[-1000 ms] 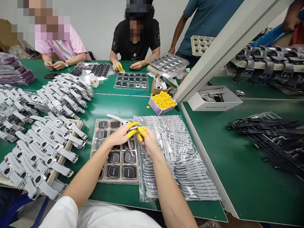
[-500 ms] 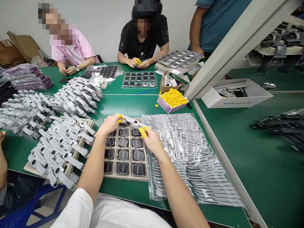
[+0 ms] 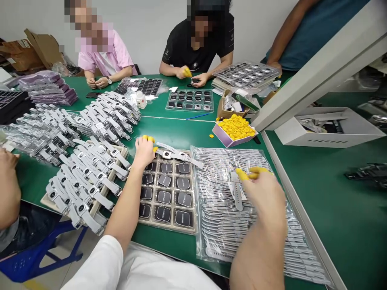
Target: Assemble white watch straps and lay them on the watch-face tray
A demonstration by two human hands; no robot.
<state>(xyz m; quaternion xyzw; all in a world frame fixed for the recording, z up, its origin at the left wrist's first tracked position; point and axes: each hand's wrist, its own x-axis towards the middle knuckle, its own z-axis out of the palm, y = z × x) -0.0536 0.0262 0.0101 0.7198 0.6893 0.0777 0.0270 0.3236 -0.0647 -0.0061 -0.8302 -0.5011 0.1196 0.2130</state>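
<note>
My left hand (image 3: 145, 152), yellow finger covers on its tips, is curled at the back left corner of a beige tray (image 3: 173, 228). Anything between those fingers is hidden. Just right of it, two watches with grey straps (image 3: 167, 154) lie across the tray's back edge. Dark square watch faces (image 3: 164, 197) fill the tray's pockets. My right hand (image 3: 261, 187), also in yellow finger covers, is over the bagged grey straps (image 3: 217, 225). Its fingers are apart, close to the top end of one loose grey strap (image 3: 237, 193).
Watches with grey straps on a tray (image 3: 87, 177) stand at left, more behind. A box of yellow finger covers (image 3: 229, 139) is beyond the straps, beside a slanted white post (image 3: 317, 56). A co-worker in black (image 3: 196, 52) handles a small dark part across the table.
My right hand has left the watches and moved right to the loose strap. The two watches now lie on the tray's back edge. My left hand has shifted off them slightly leftward.
</note>
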